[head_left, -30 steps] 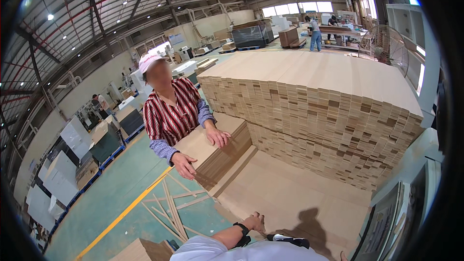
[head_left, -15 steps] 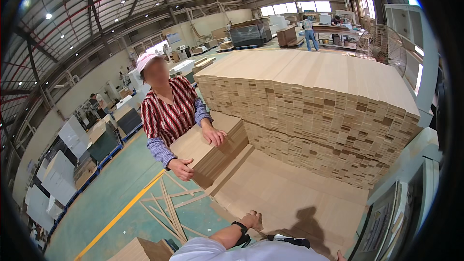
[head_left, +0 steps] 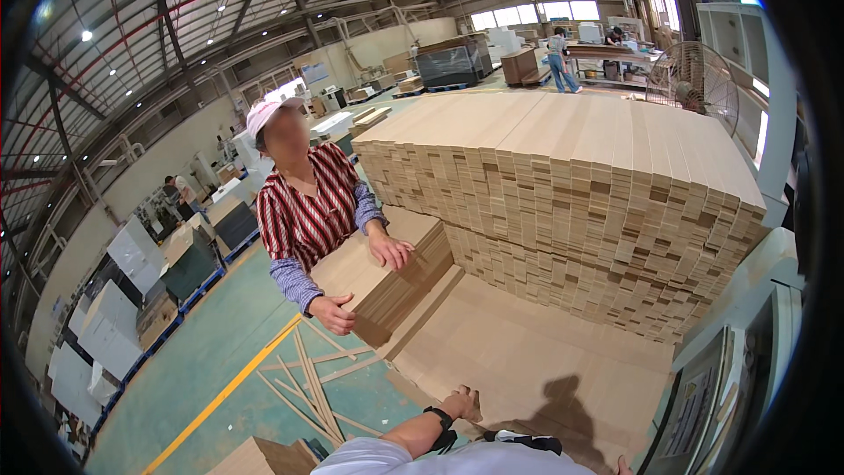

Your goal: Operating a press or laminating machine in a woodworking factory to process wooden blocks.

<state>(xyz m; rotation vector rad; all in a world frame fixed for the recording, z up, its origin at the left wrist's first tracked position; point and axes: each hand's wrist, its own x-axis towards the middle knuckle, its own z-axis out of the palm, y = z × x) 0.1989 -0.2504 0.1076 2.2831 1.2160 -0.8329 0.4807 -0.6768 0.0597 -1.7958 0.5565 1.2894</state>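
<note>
My left hand (head_left: 460,404), with a black band at the wrist, is over the near left edge of a low layer of pale wooden boards (head_left: 536,325). Its fingers look loosely spread, with nothing visible in them; whether they press on the boards is hard to tell. Of my right hand (head_left: 623,465), only a bit shows at the bottom edge, beside the boards, and its fingers are mostly hidden. Across from me, a person in a striped shirt (head_left: 308,202) has both hands at a shorter stack of boards (head_left: 378,255).
A tall, long stack of narrow boards (head_left: 563,185) stands behind the low layer. Loose wooden strips (head_left: 308,378) lie on the green floor at left. A grey machine (head_left: 747,343) borders the right side, near a large fan (head_left: 692,84). Another board stack (head_left: 264,457) is at lower left.
My view has shifted slightly. Both my hands and the other person's hands keep nearly the same places. Far off, a person at the back has changed stance.
</note>
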